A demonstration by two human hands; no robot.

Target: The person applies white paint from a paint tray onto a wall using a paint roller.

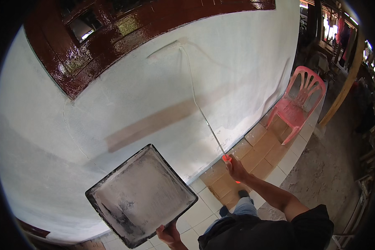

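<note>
My right hand (237, 168) is closed round the orange handle of a paint roller (208, 123). Its long thin metal rod reaches up and away, and the pale roller head (164, 49) lies at the wall just below the dark red wooden window frame (112, 43). In my left hand (169, 236), at the lower middle, is the short handle of a square black paint tray (173, 171). Whitish paint coats the tray's inside, with a dark worn patch toward its lower left. The tray is held out in front of the pale wall (125, 100).
A red plastic chair (296, 108) stands at the right beside the wall. Brown floor covering (254, 160) and white tiles (206, 200) run along the wall's foot. Farther right lie a rough grey floor (316, 166) and a slanting wooden post (348, 85).
</note>
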